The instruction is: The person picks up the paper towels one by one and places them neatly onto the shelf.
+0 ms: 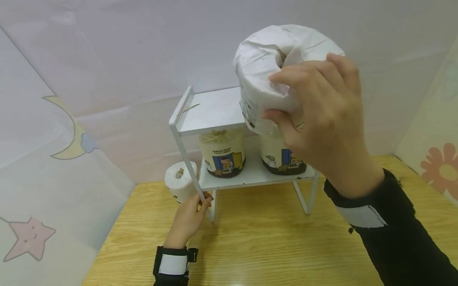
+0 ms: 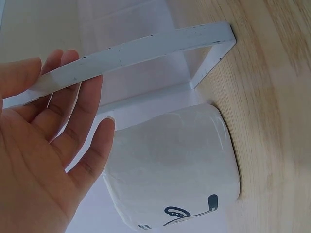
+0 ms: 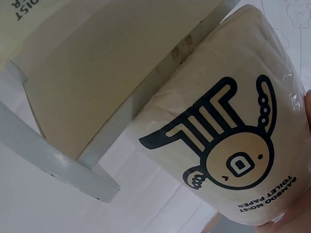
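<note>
We count 4 wrapped toilet paper rolls around 1 white two-tier shelf rack (image 1: 211, 111). 2 rolls stand on the rack's lower shelf, the left shelf roll (image 1: 222, 153) and the right shelf roll (image 1: 282, 159), each with a cartoon label. 1 table roll (image 1: 177, 180) sits on the wood just left of the rack's front left leg. 1 lifted roll (image 1: 277, 67) is up above the rack's top shelf, toward its right end. We see 2 hands: the right hand (image 1: 318, 115) on the lifted roll, the left hand (image 1: 187, 218) at the rack's front left leg.
</note>
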`<action>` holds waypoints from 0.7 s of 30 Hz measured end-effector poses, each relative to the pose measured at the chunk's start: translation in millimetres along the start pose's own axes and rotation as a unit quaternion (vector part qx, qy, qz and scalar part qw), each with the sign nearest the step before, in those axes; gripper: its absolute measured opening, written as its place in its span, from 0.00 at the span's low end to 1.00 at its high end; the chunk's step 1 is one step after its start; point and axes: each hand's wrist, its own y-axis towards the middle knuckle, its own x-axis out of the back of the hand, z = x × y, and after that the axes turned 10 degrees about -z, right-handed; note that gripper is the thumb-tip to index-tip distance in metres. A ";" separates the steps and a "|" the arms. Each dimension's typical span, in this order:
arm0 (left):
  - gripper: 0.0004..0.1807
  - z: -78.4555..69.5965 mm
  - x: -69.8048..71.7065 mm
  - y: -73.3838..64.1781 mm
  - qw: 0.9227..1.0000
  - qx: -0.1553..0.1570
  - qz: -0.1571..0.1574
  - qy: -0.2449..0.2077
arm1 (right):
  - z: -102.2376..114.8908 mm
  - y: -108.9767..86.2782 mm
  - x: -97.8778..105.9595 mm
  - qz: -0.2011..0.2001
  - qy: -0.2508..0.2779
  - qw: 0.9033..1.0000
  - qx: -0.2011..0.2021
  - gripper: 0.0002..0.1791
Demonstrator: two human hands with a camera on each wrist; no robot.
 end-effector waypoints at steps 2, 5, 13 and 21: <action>0.07 -0.2 0.3 0.0 1.000 0.001 0.000 0.002 | -0.4 1.4 -0.6 0.003 0.004 1.000 -0.001 0.23; 0.07 -1.3 0.9 0.2 1.000 0.003 -0.002 0.003 | -1.5 3.2 -1.8 0.011 0.001 1.000 0.004 0.22; 0.08 -1.4 0.8 0.1 1.000 0.005 -0.002 0.002 | -2.4 8.7 -3.7 0.019 -0.002 1.000 0.013 0.21; 0.07 -2.2 0.3 1.0 1.000 0.002 -0.008 0.002 | -51.7 -13.0 -25.5 0.021 -0.016 1.000 0.015 0.30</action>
